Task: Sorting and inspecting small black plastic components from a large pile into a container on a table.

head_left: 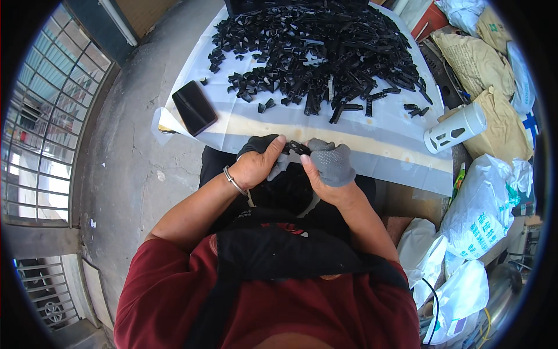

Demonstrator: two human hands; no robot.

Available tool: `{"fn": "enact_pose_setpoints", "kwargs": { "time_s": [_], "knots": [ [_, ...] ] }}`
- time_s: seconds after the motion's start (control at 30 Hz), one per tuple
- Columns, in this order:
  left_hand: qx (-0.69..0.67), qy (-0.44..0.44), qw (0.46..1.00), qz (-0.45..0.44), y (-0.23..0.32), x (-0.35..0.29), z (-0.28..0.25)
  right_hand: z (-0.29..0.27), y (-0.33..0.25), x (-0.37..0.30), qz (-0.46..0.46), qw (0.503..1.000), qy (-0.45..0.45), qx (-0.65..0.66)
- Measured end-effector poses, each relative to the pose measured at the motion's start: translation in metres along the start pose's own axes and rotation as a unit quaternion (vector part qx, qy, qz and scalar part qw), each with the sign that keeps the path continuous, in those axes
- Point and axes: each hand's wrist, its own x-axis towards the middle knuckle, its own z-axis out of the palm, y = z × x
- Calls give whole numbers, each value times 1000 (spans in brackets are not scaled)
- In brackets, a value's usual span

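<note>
Between my two hands, just in front of the table's near edge, is a small black plastic part (298, 148). My left hand (261, 159), in a dark glove that leaves the thumb bare, grips its left end. On the right end, the fingers of my right hand (330, 163) close in a grey dotted glove, thumb also bare. The part's exact shape is partly hidden by my fingers. Beyond my hands, a large heap of similar black plastic parts (325, 58) spreads over the table, with some loose pieces along its near side.
White sheeting covers the table (244, 122). A black smartphone (195, 108) lies at its left corner, and a white cylinder with cut-outs (455, 128) lies at its right edge. Sacks and plastic bags (479, 215) crowd the right side. A barred window (52, 110) stands left.
</note>
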Motion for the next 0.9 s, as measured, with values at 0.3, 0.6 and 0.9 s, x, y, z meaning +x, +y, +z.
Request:
{"fn": "enact_pose_setpoints", "kwargs": {
  "time_s": [0.3,0.6,0.9],
  "knots": [
    [114,5,986,119,1,6,2,-7,-7,7,-51,986,-66,-141],
    [386,-58,915,102,0,17,-18,4,8,8,-48,990,-112,-64],
    [480,192,841,162,-37,81,-32,-11,65,48,152,938,-134,-283]
  ]
}}
